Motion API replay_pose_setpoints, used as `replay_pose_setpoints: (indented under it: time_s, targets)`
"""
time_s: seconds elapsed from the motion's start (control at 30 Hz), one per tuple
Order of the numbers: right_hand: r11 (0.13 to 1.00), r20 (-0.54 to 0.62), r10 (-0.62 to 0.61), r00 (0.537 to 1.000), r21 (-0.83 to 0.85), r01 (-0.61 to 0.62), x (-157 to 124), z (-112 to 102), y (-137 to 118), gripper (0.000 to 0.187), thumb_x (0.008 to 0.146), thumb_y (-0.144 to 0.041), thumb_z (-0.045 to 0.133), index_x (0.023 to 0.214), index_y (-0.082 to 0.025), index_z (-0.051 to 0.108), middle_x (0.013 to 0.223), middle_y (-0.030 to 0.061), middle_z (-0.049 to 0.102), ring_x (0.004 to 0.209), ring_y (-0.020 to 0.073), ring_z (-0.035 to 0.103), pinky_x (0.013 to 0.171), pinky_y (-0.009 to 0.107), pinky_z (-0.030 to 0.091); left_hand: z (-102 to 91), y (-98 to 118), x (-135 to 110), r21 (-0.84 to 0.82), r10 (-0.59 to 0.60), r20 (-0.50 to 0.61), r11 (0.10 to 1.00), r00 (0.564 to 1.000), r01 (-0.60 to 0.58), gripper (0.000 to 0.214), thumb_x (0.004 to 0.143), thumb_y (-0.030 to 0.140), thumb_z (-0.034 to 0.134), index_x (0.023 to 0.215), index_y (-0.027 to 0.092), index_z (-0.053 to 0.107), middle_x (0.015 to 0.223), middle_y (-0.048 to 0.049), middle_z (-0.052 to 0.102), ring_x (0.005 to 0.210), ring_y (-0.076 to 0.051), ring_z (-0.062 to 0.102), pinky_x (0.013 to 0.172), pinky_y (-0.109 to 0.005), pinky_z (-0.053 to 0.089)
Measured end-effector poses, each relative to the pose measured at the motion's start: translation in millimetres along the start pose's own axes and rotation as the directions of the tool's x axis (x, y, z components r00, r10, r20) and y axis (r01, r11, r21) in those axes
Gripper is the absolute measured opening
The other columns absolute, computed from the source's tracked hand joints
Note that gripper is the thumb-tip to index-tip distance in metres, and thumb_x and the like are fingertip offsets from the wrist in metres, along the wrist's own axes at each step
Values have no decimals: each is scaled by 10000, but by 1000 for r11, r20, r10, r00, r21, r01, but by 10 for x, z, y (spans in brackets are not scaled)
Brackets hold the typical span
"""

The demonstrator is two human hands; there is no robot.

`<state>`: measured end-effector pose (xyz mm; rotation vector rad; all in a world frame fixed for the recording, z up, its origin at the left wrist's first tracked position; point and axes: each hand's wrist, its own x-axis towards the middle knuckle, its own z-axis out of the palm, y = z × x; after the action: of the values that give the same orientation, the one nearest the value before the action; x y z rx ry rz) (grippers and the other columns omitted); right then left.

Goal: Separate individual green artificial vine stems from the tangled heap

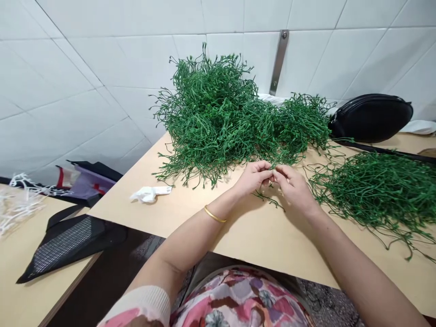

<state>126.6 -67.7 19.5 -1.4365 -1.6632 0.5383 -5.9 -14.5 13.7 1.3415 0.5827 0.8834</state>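
**Now two hands pinch a thin green sprig**

Both hands meet in the middle of the frame, just above the tan surface (190, 213). The left hand (254, 178) is curled shut, and its fingertips pinch a thin green sprig (269, 199). The right hand (294, 188) is curled shut too. It pinches the same sprig from the other side, so the fingertips of the two hands touch. The sprig hangs down below the hands, and its tips reach the surface. A gold bangle (214, 215) sits on the left wrist.

Just behind the hands, in the top middle of the frame, is a big green pile (218, 118) (a tall, bushy heap that leans on the white tiled wall (102, 68)). Its front edge comes very near the fingers, but I cannot tell if it touches them. A flatter green pile (374, 190) is spread out at the right of the frame, near the right hand. Behind it, at the upper right, lies a black bag (371, 117). A crumpled white paper (148, 194) lies left of the hands, well apart from them. A metal strip (279, 61) is fixed to the wall above the big pile.

At the lower left is a second surface (20, 272). A black mesh bag (68, 243) lies on it, and white twigs (17, 204) show at the left edge.
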Motion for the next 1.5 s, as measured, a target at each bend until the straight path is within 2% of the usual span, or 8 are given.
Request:
replay_pose_setpoints:
  time_s: [0.17,0.37,0.7,0.97,1.13,1.27,1.4,1.5]
  targets:
    - [958,72,138,988,245,-152,9,54,73,248,863,-330,416,665,-194,478,593,-8,522,584,122,475,600,263,373,50,-55,-1,-3,-36,61,999,997,36,62,720,178,557,726,125,526,621,11,579,491,-56,512,521,-208,403]
    - [986,123,151,981,57,-159,43,-35,151,272,824,-338,455,596,-190,465,553,-22,418,559,114,382,556,264,293,98,-125,14,253,-26,-62,967,998,41,93,677,51,479,657,139,503,528,43,510,482,-40,437,486,-172,326]
    - [979,172,168,971,-143,-144,21,-55,211,245,831,-319,418,638,-188,492,613,7,491,628,143,429,589,277,305,40,-200,42,547,61,-37,837,997,-31,91,679,107,492,600,152,482,532,44,419,540,-72,363,524,-217,269]
    - [912,322,45,946,374,-171,-54,-104,265,332,845,-465,465,655,-196,511,623,3,506,616,133,467,597,271,372,-74,32,54,75,-211,251,977,945,198,162,647,213,621,576,142,493,451,53,386,441,-38,275,472,-225,191]
    - [714,453,-131,882,660,-233,-139,-248,141,303,814,-423,553,609,-200,545,547,-3,496,539,136,486,555,297,387,-11,56,-84,-233,-313,399,875,862,425,276,544,263,728,566,153,476,404,73,278,386,-17,205,425,-209,155]
    - [611,422,-236,875,765,-204,-166,-336,44,324,792,-434,577,567,-210,511,477,-25,425,475,134,469,557,329,424,26,39,-88,-393,-230,353,843,907,367,253,634,252,693,603,160,460,424,88,200,360,-16,214,403,-185,219]
    - [683,343,88,935,663,-307,-59,-333,137,259,756,-442,625,686,-204,550,600,-13,519,556,122,526,588,308,453,-76,-6,57,-447,-280,134,839,951,310,147,753,266,613,739,137,543,483,65,342,384,-13,282,398,-161,263]
    - [694,333,333,882,547,-468,32,-283,318,322,667,-469,693,714,-180,558,628,3,556,515,103,510,453,242,380,-153,-62,141,-414,-319,-21,866,948,282,121,743,224,616,756,119,558,618,5,530,449,-25,414,424,-162,332]
